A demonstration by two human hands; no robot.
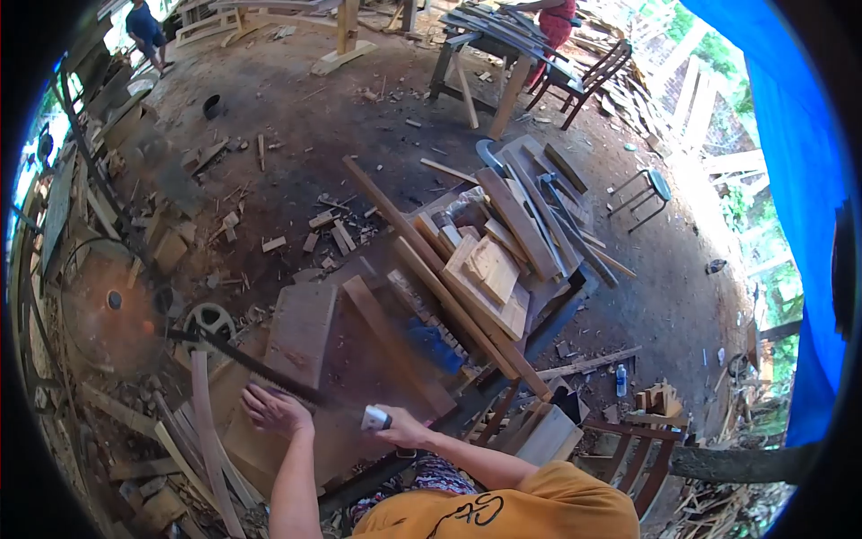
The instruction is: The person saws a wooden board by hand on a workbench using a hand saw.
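Observation:
My left hand (276, 410) lies low over the brown work surface (247, 449), fingers stretched out beside a long dark strip with a toothed-looking edge (260, 366). My right hand (406, 428) is closed around a small white-and-grey object (375, 418) with a blunt end, whose kind I cannot make out. It points toward my left hand, with a gap between the two. Past my hands, a brown board (395, 341) slants across the surface, next to a wide flat panel (303, 334).
A spoked wheel (209, 321) and a blurred round disc (113, 301) stand at left. Ahead, timber and cut blocks (492, 272) are piled up. Scraps litter the floor. A stool (658, 186) and water bottle (621, 380) are at right; two people (145, 31) (555, 22) stand farther off.

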